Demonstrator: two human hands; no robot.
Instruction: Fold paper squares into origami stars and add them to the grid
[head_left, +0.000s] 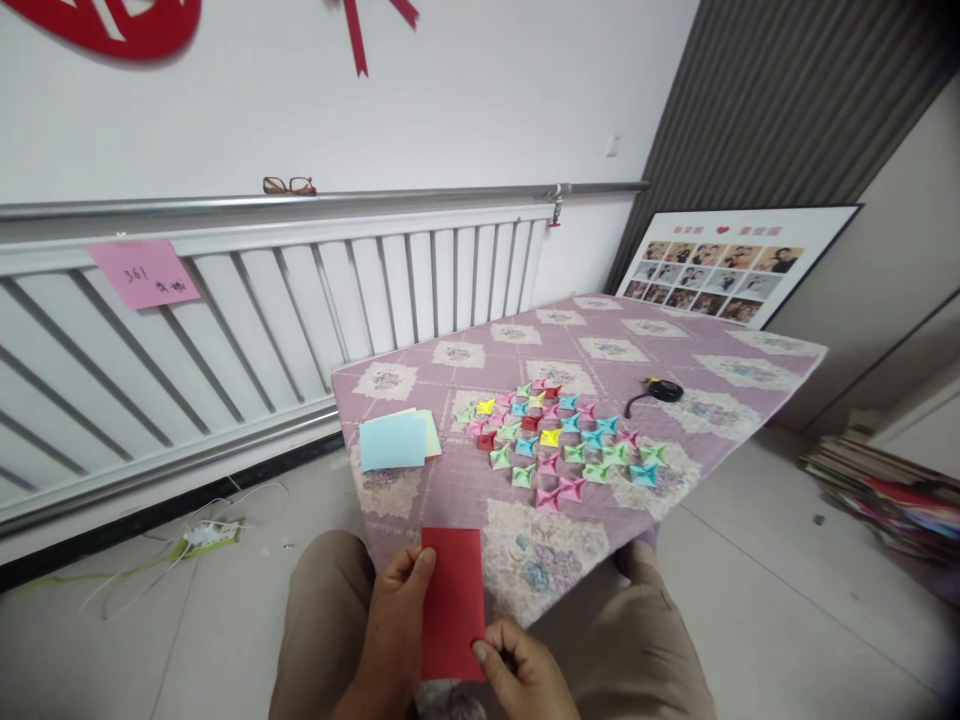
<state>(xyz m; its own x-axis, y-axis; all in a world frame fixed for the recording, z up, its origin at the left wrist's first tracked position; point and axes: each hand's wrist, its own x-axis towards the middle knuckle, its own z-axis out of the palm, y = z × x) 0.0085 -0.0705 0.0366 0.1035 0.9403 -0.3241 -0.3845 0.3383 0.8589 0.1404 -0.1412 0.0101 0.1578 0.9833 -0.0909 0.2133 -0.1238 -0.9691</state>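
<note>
A flat red sheet of paper [454, 600] is held upright between both hands at the near edge of the table. My left hand [405, 590] pinches its left side near the top, thumb on the front face. At the lower right corner my right hand [517, 665] grips it between thumb and curled fingers. Beyond the sheet, several small folded paper pieces [550, 438] in pink, green, blue, yellow and red stand in rows on the table. To their left lies a stack of coloured paper [391, 443], a light blue sheet on top.
A purple floral cloth [547, 560] covers the table. Farther right lies a black object with a short strap [664, 390]. A white radiator [360, 290] runs behind, with glasses [289, 186] on the pipe above. A photo board [724, 262] leans at the far right.
</note>
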